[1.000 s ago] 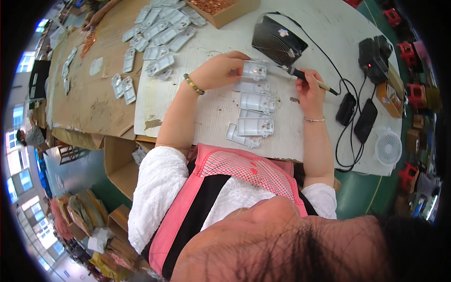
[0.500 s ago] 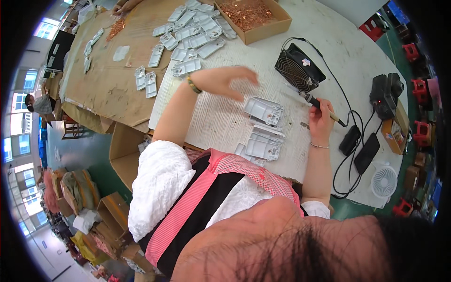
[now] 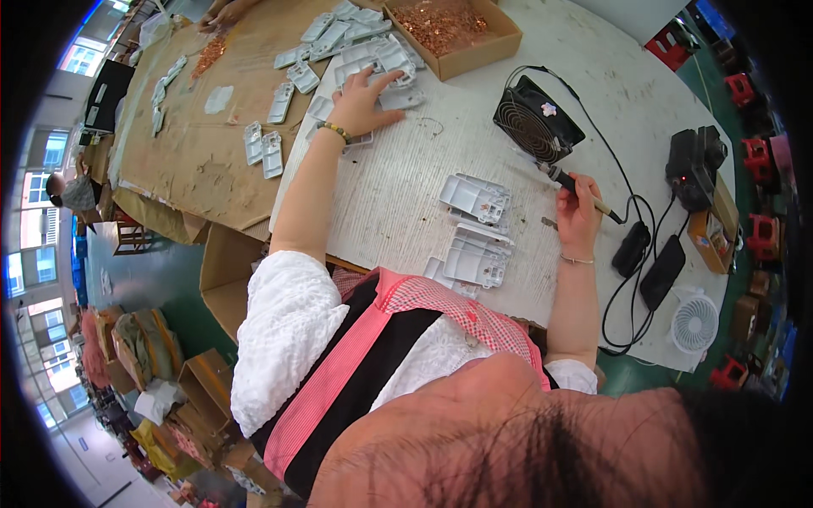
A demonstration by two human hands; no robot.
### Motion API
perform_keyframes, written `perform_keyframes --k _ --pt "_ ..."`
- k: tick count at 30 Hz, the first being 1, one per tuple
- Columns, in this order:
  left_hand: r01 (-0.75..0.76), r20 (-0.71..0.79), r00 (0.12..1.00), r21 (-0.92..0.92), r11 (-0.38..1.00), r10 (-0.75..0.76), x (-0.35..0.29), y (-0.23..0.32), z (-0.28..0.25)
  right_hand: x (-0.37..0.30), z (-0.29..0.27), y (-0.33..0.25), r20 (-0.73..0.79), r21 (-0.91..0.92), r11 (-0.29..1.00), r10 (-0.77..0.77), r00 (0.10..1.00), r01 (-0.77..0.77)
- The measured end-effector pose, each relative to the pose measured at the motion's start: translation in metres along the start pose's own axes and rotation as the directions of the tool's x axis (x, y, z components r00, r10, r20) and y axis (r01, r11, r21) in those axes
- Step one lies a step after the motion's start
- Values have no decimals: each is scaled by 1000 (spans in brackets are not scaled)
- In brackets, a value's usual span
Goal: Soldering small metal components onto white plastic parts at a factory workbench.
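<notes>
My left hand (image 3: 360, 108) is open, fingers spread, over the near edge of a pile of white plastic battery-case-like trays (image 3: 395, 56). Whether its fingertips touch a tray is hard to tell. In my right hand (image 3: 578, 222) is a soldering iron (image 3: 565, 179) with a dark grip, held like a pen. Its tip end points up and left, close to a black fan with a wire guard (image 3: 529, 127). Between my hands, a white tray with compartments (image 3: 472, 196) lies on the pale tabletop. Nearer to me, more such trays (image 3: 476, 256) overlap one another.
An open cardboard box (image 3: 481, 52) of copper-coloured bits stands at the back. A black powered unit (image 3: 696, 173), looping cables and a small white fan (image 3: 694, 322) occupy the right side. Another person's hand (image 3: 225, 13) is at the far left by loose copper-coloured pieces (image 3: 209, 54).
My left hand has moved left and away from me, from above the open table to the tray pile. My right hand with the soldering iron has stayed nearly still.
</notes>
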State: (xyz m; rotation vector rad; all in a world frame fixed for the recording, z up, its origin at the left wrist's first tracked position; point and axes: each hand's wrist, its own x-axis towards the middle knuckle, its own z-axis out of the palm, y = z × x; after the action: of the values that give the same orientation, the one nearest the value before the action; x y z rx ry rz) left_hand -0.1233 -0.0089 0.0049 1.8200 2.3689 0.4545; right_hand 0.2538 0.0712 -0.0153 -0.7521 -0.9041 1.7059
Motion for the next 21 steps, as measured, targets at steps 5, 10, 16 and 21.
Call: perform_keyframes --k 5,10,16,21 --pt "-107 38 994 36 994 105 -17 31 3 1 -2 1 16 -7 1000 14 1000 -14" --pt "-148 -74 984 148 978 160 -25 58 13 1 -2 1 -1 -23 1000 16 1000 -16" --pt "-230 -215 956 -115 966 202 -29 91 18 1 -2 0 19 -20 1000 14 1000 -14" --pt "-132 -151 979 55 990 139 -45 93 12 2 -3 2 -2 -11 1000 -17 1000 17"
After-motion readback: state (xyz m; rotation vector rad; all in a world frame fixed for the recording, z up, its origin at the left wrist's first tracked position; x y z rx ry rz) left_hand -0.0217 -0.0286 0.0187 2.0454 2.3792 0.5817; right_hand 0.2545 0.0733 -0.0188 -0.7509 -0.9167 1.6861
